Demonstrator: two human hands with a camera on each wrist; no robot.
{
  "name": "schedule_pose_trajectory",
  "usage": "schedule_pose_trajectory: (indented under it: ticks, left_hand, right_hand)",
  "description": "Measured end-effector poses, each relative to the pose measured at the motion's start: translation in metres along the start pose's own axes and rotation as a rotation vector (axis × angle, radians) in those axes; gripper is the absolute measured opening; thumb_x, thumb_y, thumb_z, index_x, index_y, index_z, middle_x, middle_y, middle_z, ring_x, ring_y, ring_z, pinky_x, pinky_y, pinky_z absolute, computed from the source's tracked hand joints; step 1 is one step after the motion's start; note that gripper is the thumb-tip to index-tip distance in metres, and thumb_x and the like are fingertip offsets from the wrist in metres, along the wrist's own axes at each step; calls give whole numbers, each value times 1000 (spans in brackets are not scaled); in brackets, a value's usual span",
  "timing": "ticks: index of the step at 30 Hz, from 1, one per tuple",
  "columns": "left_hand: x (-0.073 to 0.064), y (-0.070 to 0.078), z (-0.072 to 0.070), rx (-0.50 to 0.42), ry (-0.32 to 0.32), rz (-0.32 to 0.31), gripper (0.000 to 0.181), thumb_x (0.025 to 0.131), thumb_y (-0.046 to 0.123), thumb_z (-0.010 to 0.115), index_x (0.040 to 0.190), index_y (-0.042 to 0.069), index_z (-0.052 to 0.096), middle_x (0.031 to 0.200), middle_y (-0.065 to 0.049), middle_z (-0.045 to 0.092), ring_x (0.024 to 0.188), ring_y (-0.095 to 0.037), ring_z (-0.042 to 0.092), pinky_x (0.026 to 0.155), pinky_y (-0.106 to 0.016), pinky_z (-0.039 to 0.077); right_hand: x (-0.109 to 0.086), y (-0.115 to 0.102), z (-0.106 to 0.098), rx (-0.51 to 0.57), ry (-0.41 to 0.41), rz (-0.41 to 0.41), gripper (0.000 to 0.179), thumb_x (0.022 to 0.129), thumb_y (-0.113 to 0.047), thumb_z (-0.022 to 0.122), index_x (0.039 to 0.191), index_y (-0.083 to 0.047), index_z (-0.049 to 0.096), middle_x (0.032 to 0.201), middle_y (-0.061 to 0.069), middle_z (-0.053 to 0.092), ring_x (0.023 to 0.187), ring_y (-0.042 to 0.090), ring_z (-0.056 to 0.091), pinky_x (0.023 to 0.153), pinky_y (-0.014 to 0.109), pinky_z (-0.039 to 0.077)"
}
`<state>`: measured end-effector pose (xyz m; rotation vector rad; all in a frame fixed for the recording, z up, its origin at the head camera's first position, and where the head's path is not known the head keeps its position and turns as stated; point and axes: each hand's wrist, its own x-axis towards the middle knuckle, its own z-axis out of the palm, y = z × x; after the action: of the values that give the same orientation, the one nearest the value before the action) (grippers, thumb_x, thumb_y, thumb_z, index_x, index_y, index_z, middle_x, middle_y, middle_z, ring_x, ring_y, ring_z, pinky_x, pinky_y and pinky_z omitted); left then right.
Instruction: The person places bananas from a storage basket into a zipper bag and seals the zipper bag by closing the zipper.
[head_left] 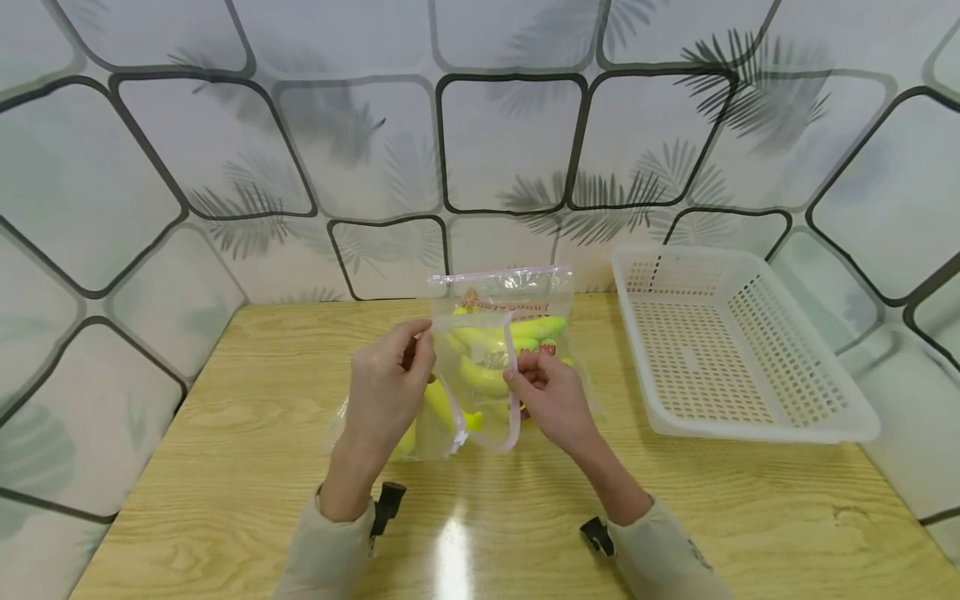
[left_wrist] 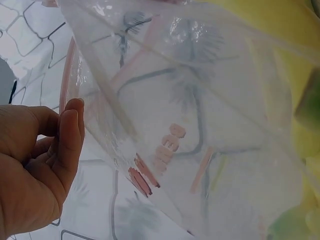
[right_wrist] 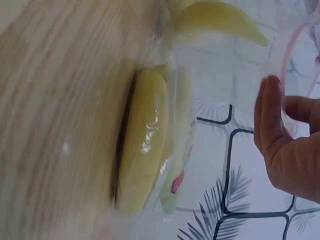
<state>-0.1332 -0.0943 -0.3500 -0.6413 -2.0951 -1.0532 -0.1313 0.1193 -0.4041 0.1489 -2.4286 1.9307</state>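
Observation:
My left hand [head_left: 386,387] pinches the top edge of a clear zip bag [head_left: 450,340] between thumb and fingers. On the bag's other side, my right hand [head_left: 555,400] pinches its pink zip strip [head_left: 512,337]. The mouth gapes between the two hands, with the slider low at the front. Yellow bananas [head_left: 438,408] show through and around the film; which of them lie inside this bag I cannot tell. Behind it is a second zip bag [head_left: 498,287] with red print and bananas in it. The right wrist view shows a bagged banana [right_wrist: 142,145] on the table.
A white perforated plastic basket [head_left: 697,358] sits on the wooden table [head_left: 225,483] to the right of the bags. A patterned curtain-like backdrop [head_left: 510,150] rises behind and along both sides of the table.

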Motion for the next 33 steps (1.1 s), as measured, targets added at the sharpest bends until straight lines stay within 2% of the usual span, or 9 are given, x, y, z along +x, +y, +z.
schedule_pose_trajectory:
  ticks: [7,10,13,17,20,24,27,30,33]
  left_hand:
    - [2,2,-8,-2,10,2,14,92,-6,61,103,-10,70,63,-9,64,48,-11,61,43,-13,44]
    - [4,2,-11,-15,-11,-14,15,93,-5,60,103,-10,69,63,-9,63,48,-11,61,45,-13,45]
    - [11,-1,-20,-21,-29,-77,16,95,-3,58,104,-8,70,62,-9,63,47,-13,60,45,-12,45]
    - [32,-15,-42,-28,-46,-222,20,99,2,52,107,-5,70,65,-12,63,49,-16,60,43,-15,45]
    - [51,-30,-58,-16,-41,-300,24,100,6,49,107,-3,70,68,-14,64,48,-13,59,44,-16,47]
    - [75,-45,-72,-4,5,-329,26,99,7,48,102,-4,71,69,-17,65,44,-5,55,44,-16,48]
    - [87,-47,-77,6,15,-344,27,99,8,48,101,-4,72,68,-16,65,43,-5,54,42,-17,46]
    - [93,-45,-77,30,-42,-343,27,99,9,47,103,-2,72,68,-16,65,44,-8,56,41,-19,45]
    - [93,-43,-73,37,-140,-335,28,101,10,46,108,-2,70,71,-17,66,48,-12,59,44,-20,47]
  right_hand:
    - [-3,-6,-12,-94,-176,54,28,100,-17,60,108,10,62,83,15,69,64,20,69,57,34,60]
    - [0,-9,-12,-48,-184,63,29,100,-15,59,110,12,61,84,16,70,63,21,69,58,36,61]
    - [12,-19,-6,36,-190,66,30,101,-14,57,111,14,59,84,20,70,61,20,69,58,38,61]
    - [40,-43,5,138,-198,57,28,101,-12,56,110,14,59,84,23,70,59,19,68,58,36,61]
    - [63,-64,11,220,-202,85,25,101,-12,55,110,11,59,80,18,69,58,16,66,57,30,60]
    - [87,-92,16,389,-207,147,28,103,-13,53,116,11,56,73,7,66,55,13,63,56,24,58]
    - [98,-110,21,449,-207,165,27,104,-15,52,115,10,56,71,6,62,54,13,62,54,23,56]
    - [104,-119,27,422,-199,175,24,103,-15,54,111,7,59,72,7,61,54,14,61,53,24,57]
    - [105,-120,32,392,-181,207,21,102,-12,54,109,8,60,71,8,61,54,14,62,54,25,57]
